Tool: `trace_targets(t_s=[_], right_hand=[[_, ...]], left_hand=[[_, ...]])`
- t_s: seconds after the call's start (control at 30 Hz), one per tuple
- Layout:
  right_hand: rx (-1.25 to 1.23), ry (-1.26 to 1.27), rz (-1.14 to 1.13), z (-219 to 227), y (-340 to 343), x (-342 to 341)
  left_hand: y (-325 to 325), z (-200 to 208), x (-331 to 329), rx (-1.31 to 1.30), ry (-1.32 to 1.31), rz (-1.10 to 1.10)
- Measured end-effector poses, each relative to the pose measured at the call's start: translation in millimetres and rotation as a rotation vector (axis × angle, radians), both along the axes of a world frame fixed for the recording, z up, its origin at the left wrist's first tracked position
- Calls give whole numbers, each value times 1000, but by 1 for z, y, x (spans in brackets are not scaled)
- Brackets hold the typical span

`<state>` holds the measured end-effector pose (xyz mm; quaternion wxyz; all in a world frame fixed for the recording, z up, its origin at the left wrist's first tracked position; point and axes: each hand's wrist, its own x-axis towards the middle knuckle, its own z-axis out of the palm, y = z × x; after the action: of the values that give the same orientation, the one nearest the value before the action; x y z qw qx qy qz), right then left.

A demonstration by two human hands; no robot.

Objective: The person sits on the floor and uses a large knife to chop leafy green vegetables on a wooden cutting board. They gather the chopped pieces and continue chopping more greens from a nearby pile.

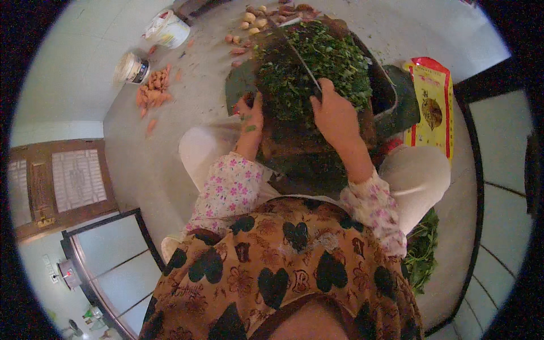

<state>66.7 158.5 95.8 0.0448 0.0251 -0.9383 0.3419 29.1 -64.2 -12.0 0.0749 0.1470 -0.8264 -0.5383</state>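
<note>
To cut well the heap of chopped dark-green leaves [340, 65], lying toward one o'clock on the brown wooden board [289, 141], one should keep the left hand [253, 118] clear of the long metal knife [304, 65]. The right hand [337, 116] clasps the knife's handle; the left is partly curled at the heap's eight o'clock edge, but I cannot tell whether it grips something.

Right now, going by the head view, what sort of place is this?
Probably a room in a home, used for floor-level food prep: heaped chopped greens in front of the person, orange root vegetables on the bare floor, and wood-framed panels along one side.
</note>
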Motion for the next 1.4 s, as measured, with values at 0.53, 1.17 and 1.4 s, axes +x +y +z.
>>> trace_targets(t_s=[0.53,1.17,1.4], right_hand=[[109,-1,30,48,5,29],[581,-215,105,-9,82,45],[514,-212,0,-12,106,45]], left_hand=[[33,34,11,376,-352,-117],[-43,-46,7,-273,-221,-90],[-40,-21,9,-79,-371,20]])
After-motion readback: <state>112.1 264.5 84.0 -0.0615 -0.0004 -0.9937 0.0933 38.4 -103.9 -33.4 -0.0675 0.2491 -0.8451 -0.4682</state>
